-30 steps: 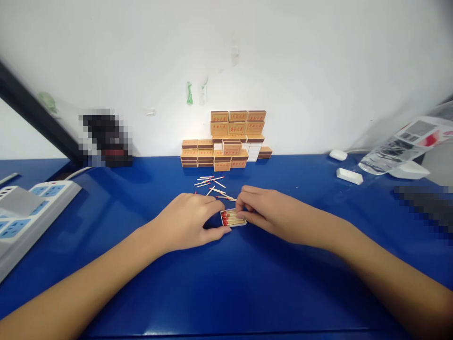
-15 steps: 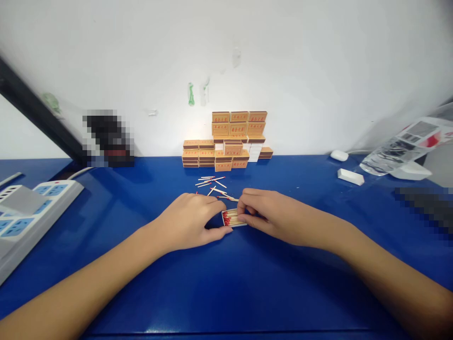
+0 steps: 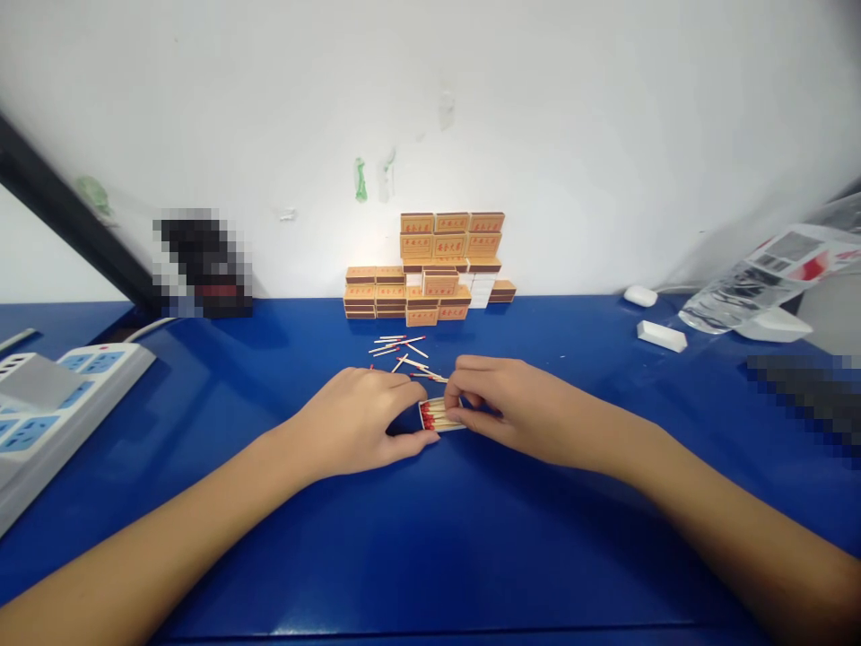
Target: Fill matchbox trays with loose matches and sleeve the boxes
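A small open matchbox tray (image 3: 440,429) lies on the blue table, filled with red-headed matches (image 3: 436,414). At its left end, the thumb and index finger of my left hand (image 3: 377,417) hold the tray from the near and far sides. My right hand (image 3: 491,399) is closed in a pinch over the tray's right part, fingertips down at the matches. Whatever sits between those fingertips is hidden. Beyond my hands, several loose matches (image 3: 405,360) are scattered on the table.
Stacked matchboxes (image 3: 437,292) stand against the wall at the back. A power strip (image 3: 94,404) is at the left. On the right are a white block (image 3: 662,336), a rounded white case (image 3: 640,296) and a clear plastic wrapper (image 3: 730,287).
The view has shifted very slightly. My right hand's fingertips have moved a little left along the matches; my left hand stays at the tray's end.
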